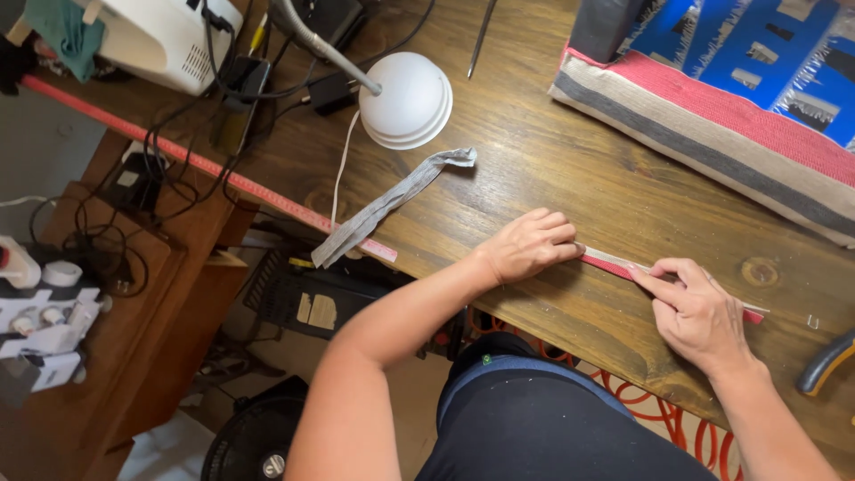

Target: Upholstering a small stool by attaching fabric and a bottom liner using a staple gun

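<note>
Red strip (pixel 614 264), narrow and flat with a pale edge, lies along the front part of the wooden table (pixel 552 160), close to its near edge, and I have both hands on it. My left hand (pixel 527 246) rests palm down over its left end, fingers stretched out together and pressing flat rather than curled round it. My right hand (pixel 699 312) sits further along, its fingers bent, with the forefinger and thumb tips pressed on the strip; whether they actually pinch it I cannot tell. A grey band of cloth (pixel 383 207) lies apart to the left, near a white lamp head (pixel 406 100). A striped cushion (pixel 712 134) sits at the far right.
</note>
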